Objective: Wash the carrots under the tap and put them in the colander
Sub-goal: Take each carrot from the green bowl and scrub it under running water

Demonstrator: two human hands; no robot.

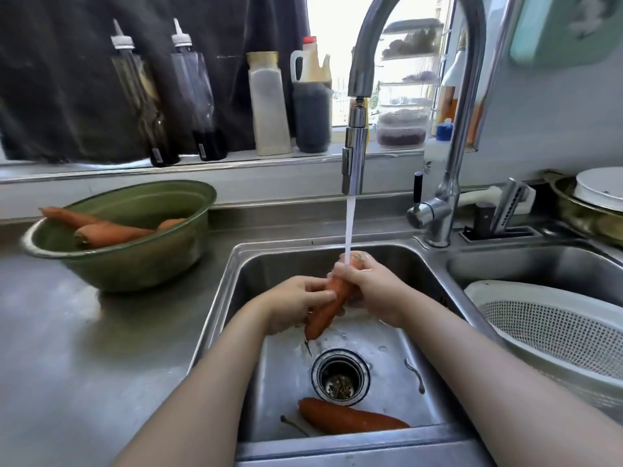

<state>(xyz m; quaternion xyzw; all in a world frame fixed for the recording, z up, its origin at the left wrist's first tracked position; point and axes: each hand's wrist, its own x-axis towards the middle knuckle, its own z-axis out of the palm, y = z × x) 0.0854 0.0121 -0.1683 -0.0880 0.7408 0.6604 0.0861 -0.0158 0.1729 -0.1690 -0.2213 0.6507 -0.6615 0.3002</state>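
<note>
Okay, writing first: hardly any can be read. The white bottle [435,156] behind the tap [354,156] has small dark print low on its side. It seems to end in "e"; the rest is illegible. Two dark squeeze bottles [202,106] on the sill [101,168] have small pale labels near the base, too blurred to read.

Both hands are over the sink [251,264]. The right hand [371,291] is wrapped round the thick top of the held carrot [332,306], right under the water [350,227]. The left hand [296,303] has its fingers curled round the carrot's middle. The carrot is tilted, thick end up, thin tip down and left. Its top is mostly hidden by the right fingers and the stream.

A sink carrot [350,421] lies flat on the sink floor by the front wall, just beside the drain [340,374]. More bowl carrots [111,232] sit in the green bowl [135,264] on the bench [84,348] at left. One tip pokes over the rim, and the exact count is unclear.

The white colander [556,332] sits in the right basin, cut off by the frame edge; only mesh shows.

Hard to make out: dark bits in the drain, and a brownish strip [416,375] on the sink floor to its right. The stacked clear tubs [404,106] on the sill are washed out by backlight. A pale green thing [566,28] at top right is cut off.
</note>
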